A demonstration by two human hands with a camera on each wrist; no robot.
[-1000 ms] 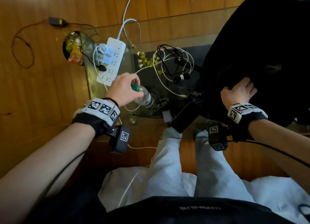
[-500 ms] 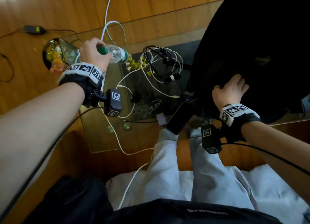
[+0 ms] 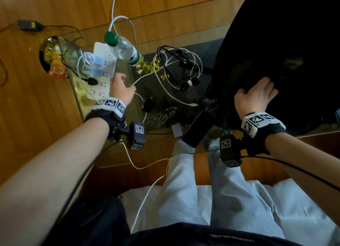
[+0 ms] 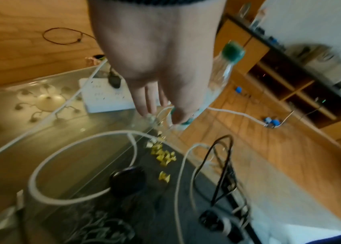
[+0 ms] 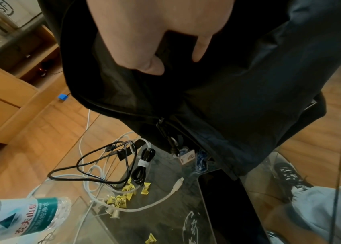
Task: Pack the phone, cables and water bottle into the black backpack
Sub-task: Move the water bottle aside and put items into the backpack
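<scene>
A clear water bottle (image 3: 123, 48) with a green cap (image 4: 232, 51) stands at the back of the glass table (image 3: 114, 153), beside the power strip. My left hand (image 3: 127, 83) hovers just in front of it, fingers (image 4: 144, 100) straight, holding nothing. A tangle of black and white cables (image 3: 179, 69) lies mid-table, also in the right wrist view (image 5: 111, 165). The dark phone (image 3: 197, 128) lies at the near edge, against the black backpack (image 3: 276, 43). My right hand (image 3: 257, 91) grips the backpack's opening edge (image 5: 144, 92), thumb and fingers curled on the fabric.
A white power strip (image 3: 103, 69) with plugs sits at the table's left. Yellow wrapped sweets (image 3: 147, 67) are scattered by the bottle. A black round object (image 3: 147, 105) and a white cable (image 3: 147, 164) lie near my left wrist. A bowl of sweets (image 3: 52, 61) sits under the left corner.
My left hand carried the bottle from mid-table up and back, stood it beside the power strip, let go and drew back. The right hand stayed on the backpack.
</scene>
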